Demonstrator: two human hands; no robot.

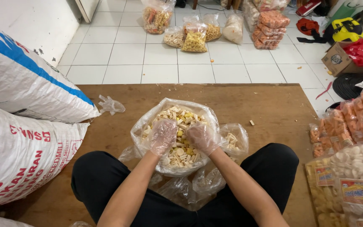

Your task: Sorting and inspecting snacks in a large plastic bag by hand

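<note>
A large clear plastic bag (148,122) stands wide at the mouth on a brown board (269,105) between my knees, full of pale and yellow snack crackers (180,117). Both hands wear thin clear plastic gloves and are dug into the crackers. My left hand (163,135) is curled over the pile at the bag's left side. Just to its right, my right hand (202,138) is curled into the pile too. A smaller clear bag (236,141) holding some crackers lies against the big bag's right side.
Two big white woven sacks (26,80) are stacked at the left. Packed snack bags (349,185) lie at the right edge. More filled bags (195,38) and a cardboard box (340,59) sit on the white tiled floor beyond. A crumpled plastic glove (111,105) lies on the board.
</note>
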